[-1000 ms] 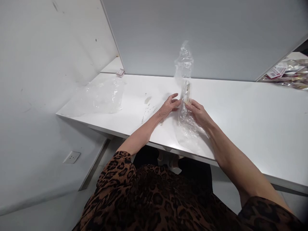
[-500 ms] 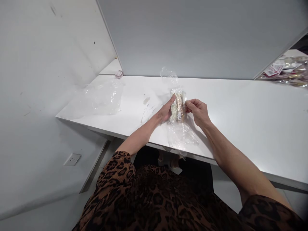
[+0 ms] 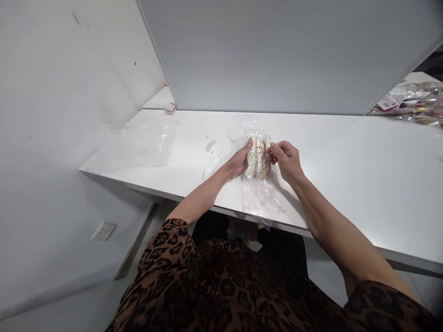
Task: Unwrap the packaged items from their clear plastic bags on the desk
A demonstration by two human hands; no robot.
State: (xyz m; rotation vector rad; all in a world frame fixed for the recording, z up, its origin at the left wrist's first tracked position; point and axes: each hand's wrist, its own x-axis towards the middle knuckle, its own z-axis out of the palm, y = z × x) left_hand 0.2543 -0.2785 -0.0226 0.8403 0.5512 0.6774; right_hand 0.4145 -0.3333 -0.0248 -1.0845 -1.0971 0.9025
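Note:
My left hand [image 3: 239, 159] is closed round the left side of a small gold and pale-green bundle [image 3: 258, 157] in clear plastic, thumb on top. At the bundle's right edge, my right hand [image 3: 285, 157] pinches with thumb and forefinger; what lies between those fingertips is too small to make out. Loose clear plastic wrap [image 3: 261, 198] spreads from the bundle toward me and hangs over the table's front edge. More of the film lies beyond the bundle.
The white table [image 3: 346, 170] runs along a grey panel [image 3: 263, 55]. Flat clear plastic [image 3: 145, 143] lies at the left, near a small pink-and-white packet [image 3: 170, 108]. Shiny wrapped packs [image 3: 411, 103] sit at the far right. A socket [image 3: 103, 231] is on the left wall.
The film beyond the bundle has dropped lower. More of the bundle's gold face shows, and it has shifted slightly toward me. Both hands stay in nearly the same place.

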